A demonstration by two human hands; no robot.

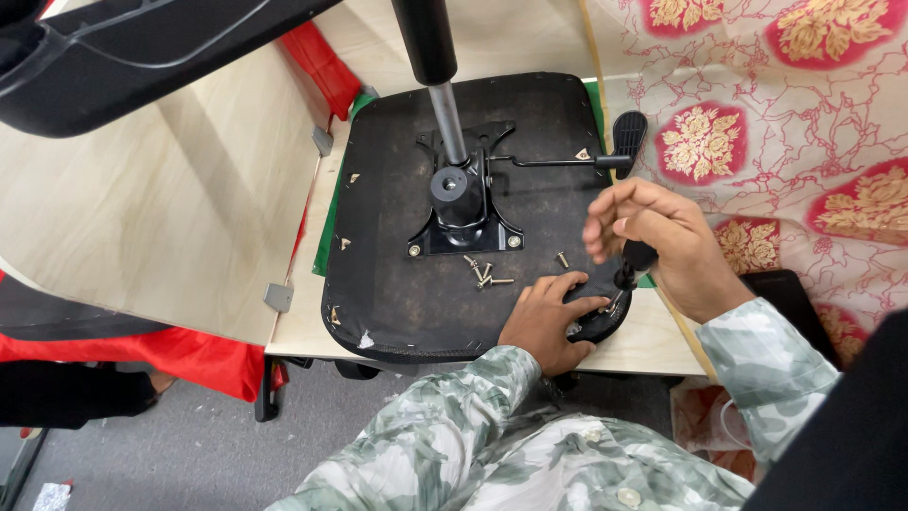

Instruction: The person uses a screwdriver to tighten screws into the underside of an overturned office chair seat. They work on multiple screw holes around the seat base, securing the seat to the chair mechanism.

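Right hand (662, 248) closed round screwdriver (632, 265); left hand (549, 317) pressing armrest bracket (596, 322); loose screws (484, 273) just beyond; slipping tip likely to stab left fingers

Bright, even indoor light from overhead, soft short shadows, faint sheen on the pale wooden board (142, 208), wide-angle bending at edges, slight motion blur on the right hand (662, 241).
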